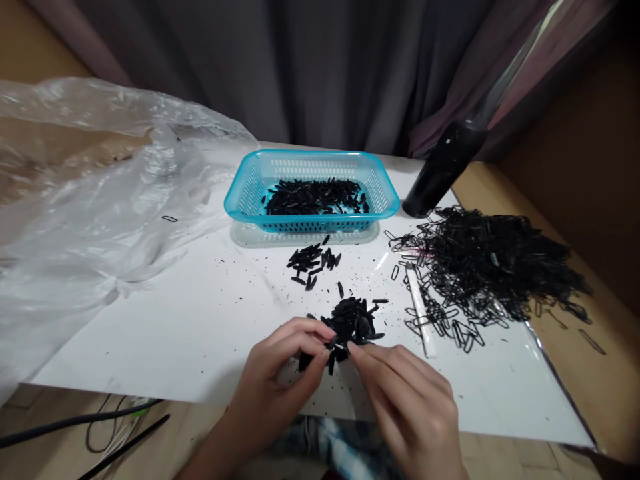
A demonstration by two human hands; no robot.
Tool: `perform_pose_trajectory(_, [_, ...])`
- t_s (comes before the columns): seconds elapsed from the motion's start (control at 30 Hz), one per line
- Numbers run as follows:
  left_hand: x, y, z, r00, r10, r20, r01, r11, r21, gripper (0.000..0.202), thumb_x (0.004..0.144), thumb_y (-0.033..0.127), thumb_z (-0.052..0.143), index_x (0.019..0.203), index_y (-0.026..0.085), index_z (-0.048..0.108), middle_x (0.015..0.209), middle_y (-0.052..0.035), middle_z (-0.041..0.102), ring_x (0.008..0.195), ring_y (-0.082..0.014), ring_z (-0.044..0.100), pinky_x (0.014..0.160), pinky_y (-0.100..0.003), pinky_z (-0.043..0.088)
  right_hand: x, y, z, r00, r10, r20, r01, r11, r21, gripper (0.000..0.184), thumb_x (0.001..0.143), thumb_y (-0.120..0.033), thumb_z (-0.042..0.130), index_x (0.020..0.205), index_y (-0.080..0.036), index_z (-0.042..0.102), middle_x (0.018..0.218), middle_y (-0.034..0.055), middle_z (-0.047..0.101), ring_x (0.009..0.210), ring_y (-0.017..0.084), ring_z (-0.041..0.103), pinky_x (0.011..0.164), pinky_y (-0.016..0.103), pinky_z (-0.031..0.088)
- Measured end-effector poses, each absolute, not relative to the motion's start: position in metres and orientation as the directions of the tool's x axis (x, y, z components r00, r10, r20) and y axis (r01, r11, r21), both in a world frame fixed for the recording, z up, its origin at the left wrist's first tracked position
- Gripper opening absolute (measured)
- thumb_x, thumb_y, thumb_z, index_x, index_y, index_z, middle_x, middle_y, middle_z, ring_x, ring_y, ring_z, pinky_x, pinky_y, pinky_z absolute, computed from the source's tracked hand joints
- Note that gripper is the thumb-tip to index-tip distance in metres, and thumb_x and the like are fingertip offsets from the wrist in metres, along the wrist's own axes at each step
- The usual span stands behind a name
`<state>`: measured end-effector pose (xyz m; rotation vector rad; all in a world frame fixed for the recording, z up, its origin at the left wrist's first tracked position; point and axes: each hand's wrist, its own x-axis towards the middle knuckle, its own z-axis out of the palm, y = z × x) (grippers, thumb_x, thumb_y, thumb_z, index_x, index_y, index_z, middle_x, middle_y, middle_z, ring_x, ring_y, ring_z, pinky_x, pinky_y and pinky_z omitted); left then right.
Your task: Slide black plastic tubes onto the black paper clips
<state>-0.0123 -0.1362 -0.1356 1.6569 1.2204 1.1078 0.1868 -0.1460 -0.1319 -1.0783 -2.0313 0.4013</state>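
My left hand (285,377) and my right hand (407,397) meet at the near side of the white work surface, fingertips nearly touching. Each has thumb and fingers pinched together; something small and partly pale shows between them, too small to name. Directly beyond the fingertips lies a heap of short, narrow black pieces (354,319), partly hidden by my left fingers. A smaller group of similar black pieces (307,259) lies farther back. More black pieces (315,197) fill the bottom of a blue plastic basket (313,219).
On the right spreads a big tangled pile of thin black loops (490,267), with a white strip (421,310) at its edge. A black cylinder (443,170) leans behind it. Crumpled clear plastic (125,200) covers the left. Black cables (80,421) hang below the near left edge.
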Motion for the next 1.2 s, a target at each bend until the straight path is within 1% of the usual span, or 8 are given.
perform_pose_trajectory(0.1, [-0.01,-0.1352,-0.1315,0.16,0.963,0.216,0.353,-0.26,0.899,0.018,0.089,0.008,0.06,0.079,0.022,0.067,0.1,-0.0036,0.072,0.095,-0.0168,0.07,0.084,-0.025,0.054,0.1861,-0.1454,-0.1299,-0.343,0.786,0.515,0.568,0.61,-0.552,0.035,0.091,0.001,0.05,0.118,-0.013,0.068,0.101,0.0079,0.076,0.077,0.018,0.066,0.063,0.03,0.054])
perform_pose_trajectory(0.23, [-0.0082,-0.1348,-0.1283,0.155,0.956,0.249,0.384,-0.291,0.876,0.018,0.088,0.008,0.061,0.078,0.022,0.067,0.1,-0.0033,0.072,0.093,-0.0166,0.071,0.083,-0.025,0.056,0.1848,-0.1447,-0.1295,-0.34,0.782,0.522,0.578,0.612,-0.54,0.036,0.09,0.002,0.05,0.117,-0.013,0.069,0.101,0.0078,0.077,0.076,0.018,0.066,0.062,0.03,0.054])
perform_pose_trajectory(0.4, [-0.0083,-0.1366,-0.1299,0.137,0.967,0.214,0.377,-0.251,0.892,0.019,0.089,0.009,0.06,0.077,0.022,0.066,0.102,-0.0031,0.073,0.095,-0.017,0.071,0.086,-0.026,0.054,0.1867,-0.1465,-0.1308,-0.339,0.811,0.478,0.557,0.582,-0.592,0.033,0.093,-0.001,0.052,0.119,-0.015,0.068,0.1,0.0074,0.076,0.077,0.018,0.066,0.064,0.03,0.055])
perform_pose_trajectory(0.57, [-0.0113,-0.1383,-0.1353,0.04,0.994,0.103,0.261,-0.11,0.959,0.02,0.092,0.015,0.059,0.074,0.021,0.067,0.101,-0.0045,0.075,0.097,-0.0193,0.07,0.087,-0.028,0.052,0.1892,-0.1482,-0.1297,-0.292,0.836,0.465,0.444,0.549,-0.708,0.032,0.093,0.0,0.054,0.117,-0.017,0.067,0.097,0.0057,0.074,0.081,0.015,0.067,0.066,0.027,0.057])
perform_pose_trajectory(0.7, [-0.0151,-0.1386,-0.137,0.056,0.998,-0.024,0.109,0.018,0.994,0.02,0.093,0.025,0.063,0.074,0.02,0.068,0.102,-0.0066,0.074,0.095,-0.021,0.068,0.085,-0.031,0.052,0.1862,-0.1479,-0.1296,-0.241,0.842,0.482,0.439,0.538,-0.72,0.032,0.093,0.001,0.056,0.117,-0.017,0.068,0.095,0.0053,0.074,0.083,0.015,0.068,0.069,0.028,0.058])
perform_pose_trajectory(0.8, [-0.0172,-0.1385,-0.1354,0.086,0.992,-0.088,0.033,0.086,0.996,0.027,0.094,0.033,0.064,0.071,0.019,0.068,0.101,-0.0077,0.073,0.093,-0.022,0.067,0.084,-0.032,0.052,0.1844,-0.1482,-0.1312,-0.245,0.845,0.475,0.449,0.533,-0.717,0.033,0.093,0.0,0.057,0.119,-0.018,0.067,0.099,0.0062,0.074,0.085,0.016,0.068,0.071,0.03,0.058])
perform_pose_trajectory(0.93, [-0.0178,-0.1385,-0.1338,0.099,0.99,-0.104,0.017,0.103,0.995,0.031,0.094,0.038,0.064,0.07,0.018,0.066,0.099,-0.0077,0.072,0.09,-0.0215,0.065,0.083,-0.032,0.051,0.1859,-0.1503,-0.1327,-0.283,0.841,0.46,0.453,0.54,-0.709,0.038,0.093,0.0,0.054,0.124,-0.018,0.066,0.105,0.0075,0.074,0.086,0.017,0.069,0.071,0.031,0.059])
perform_pose_trajectory(1.2, [-0.0167,-0.1373,-0.1348,0.115,0.991,-0.072,0.026,0.069,0.997,0.029,0.093,0.039,0.066,0.072,0.018,0.069,0.097,-0.0088,0.072,0.087,-0.0213,0.065,0.082,-0.032,0.051,0.1872,-0.1497,-0.1292,-0.329,0.827,0.456,0.496,0.562,-0.662,0.038,0.093,-0.001,0.053,0.125,-0.018,0.065,0.109,0.0072,0.074,0.086,0.018,0.069,0.073,0.031,0.058])
